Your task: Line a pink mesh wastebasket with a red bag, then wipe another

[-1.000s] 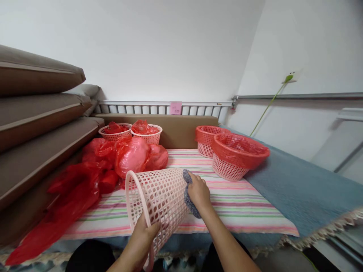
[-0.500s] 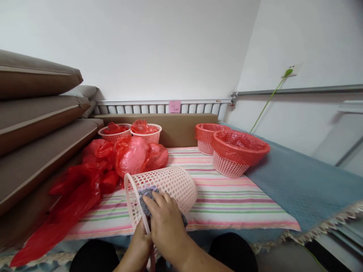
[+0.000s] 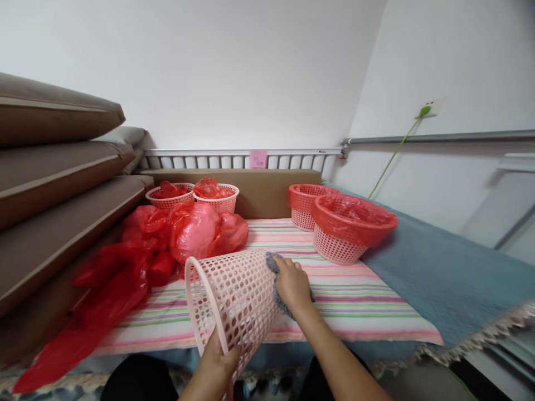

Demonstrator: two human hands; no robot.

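A pale pink perforated plastic basket (image 3: 238,295) lies tipped on its side, its open mouth toward the left. My left hand (image 3: 215,362) grips the rim at the near side, thumb outside and the other fingers inside the mouth. At the right end, my right hand (image 3: 293,284) presses a grey-blue cloth (image 3: 281,298) against the basket's base; part of the cloth hangs out under the hand. Just behind the basket is a heap of red plastic bags (image 3: 194,231).
Two baskets lined with red bags, one nearer (image 3: 343,245) and one farther (image 3: 303,217), stand at right. At back left are two more baskets (image 3: 217,204) with red bags inside. Stacked brown cushions (image 3: 62,172) rise at left. A striped cloth (image 3: 346,301) covers the surface.
My right hand has moved with the cloth from near the basket's rim to its base at the right. My left hand still grips the rim; the basket has turned slightly.
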